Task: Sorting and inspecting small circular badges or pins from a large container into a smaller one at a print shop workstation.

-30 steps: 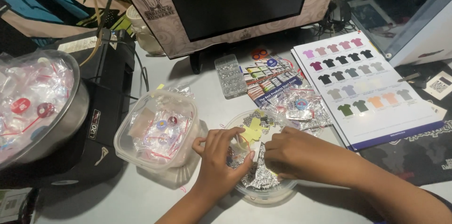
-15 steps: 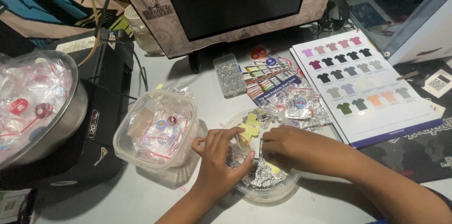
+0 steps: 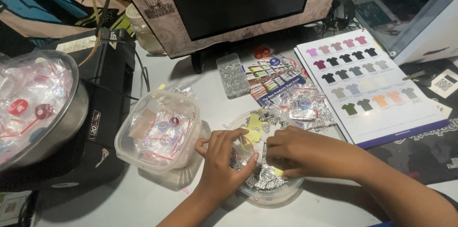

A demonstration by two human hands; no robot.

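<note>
Both hands had closed in over the round tub [image 3: 267, 191] on the worktop [image 3: 119, 203]: left hand [image 3: 223, 160] pinched a thin red loop, right hand [image 3: 298, 153] slid leftward, curled onto the stickers [image 3: 262, 179].

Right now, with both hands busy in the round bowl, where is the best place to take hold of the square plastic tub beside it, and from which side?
Probably the square plastic tub is best gripped by its rim at the far left edge, coming from above. Its top is open, and the left hand crowds the side toward the round bowl.
</note>
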